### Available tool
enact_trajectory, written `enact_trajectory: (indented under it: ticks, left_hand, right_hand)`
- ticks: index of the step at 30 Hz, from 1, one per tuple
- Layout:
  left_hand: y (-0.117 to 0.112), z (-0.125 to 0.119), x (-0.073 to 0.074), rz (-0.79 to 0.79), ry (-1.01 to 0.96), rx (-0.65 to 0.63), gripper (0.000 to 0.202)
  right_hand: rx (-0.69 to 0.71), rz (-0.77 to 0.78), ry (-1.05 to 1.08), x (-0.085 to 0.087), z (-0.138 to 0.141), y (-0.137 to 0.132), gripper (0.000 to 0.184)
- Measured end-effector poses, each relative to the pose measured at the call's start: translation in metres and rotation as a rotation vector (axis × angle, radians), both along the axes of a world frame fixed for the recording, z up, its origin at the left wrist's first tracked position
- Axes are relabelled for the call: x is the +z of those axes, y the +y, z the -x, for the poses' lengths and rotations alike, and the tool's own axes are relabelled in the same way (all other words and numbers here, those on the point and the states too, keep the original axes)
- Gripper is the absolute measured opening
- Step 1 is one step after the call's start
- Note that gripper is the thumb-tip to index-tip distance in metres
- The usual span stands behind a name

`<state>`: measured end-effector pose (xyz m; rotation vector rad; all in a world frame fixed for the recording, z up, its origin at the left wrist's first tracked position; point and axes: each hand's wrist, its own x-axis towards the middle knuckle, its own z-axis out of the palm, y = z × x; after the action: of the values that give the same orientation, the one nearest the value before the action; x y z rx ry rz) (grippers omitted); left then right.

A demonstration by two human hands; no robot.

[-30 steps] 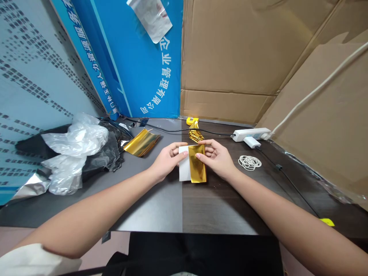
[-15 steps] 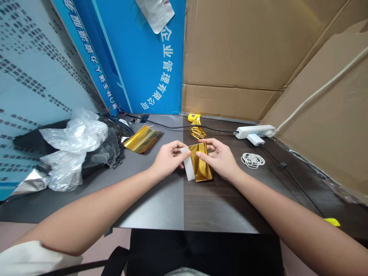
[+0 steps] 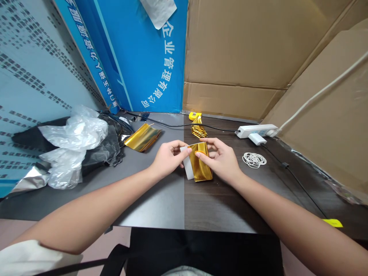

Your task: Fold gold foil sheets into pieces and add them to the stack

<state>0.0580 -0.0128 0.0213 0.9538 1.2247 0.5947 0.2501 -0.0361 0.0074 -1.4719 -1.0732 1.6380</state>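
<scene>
Between my hands, over the dark wood part of the table, is a gold foil sheet (image 3: 203, 170) lying against a white card (image 3: 188, 168). My left hand (image 3: 169, 157) pinches the white card and the foil's left edge near the top, thumb in front. My right hand (image 3: 222, 157) grips the foil's upper right side, its thumb pressed on the front and the other fingers behind. The white strip shows to the left of the gold. What lies behind the foil is hidden.
A stack of gold foil sheets (image 3: 143, 138) lies left of my hands; folded gold strips (image 3: 199, 128) lie behind. Crumpled plastic bags (image 3: 74, 132) sit far left. A white power strip (image 3: 255, 130), a loop of white cord (image 3: 254, 160) and a black cable (image 3: 172, 126) are nearby.
The camera view has shifted slightly. The foil covers a little more of the white card, so the white strip looks narrower. Both hands keep their hold.
</scene>
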Motion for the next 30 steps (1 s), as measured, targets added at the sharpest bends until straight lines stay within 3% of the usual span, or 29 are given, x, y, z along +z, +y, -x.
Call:
enact_trajectory:
  ticks: [11,30]
  left_hand:
    - [-0.001,-0.0002,-0.0001,-0.033,0.035,-0.016,0.039]
    - [-0.0005,0.0009,0.001,-0.061,0.046,-0.014,0.037]
  right_hand:
    - [0.007,-0.028,-0.013,-0.0002,0.001,-0.0001,0.053]
    - [-0.03,0.074,0.087,0.0014,0.0017,0.0031,0.058]
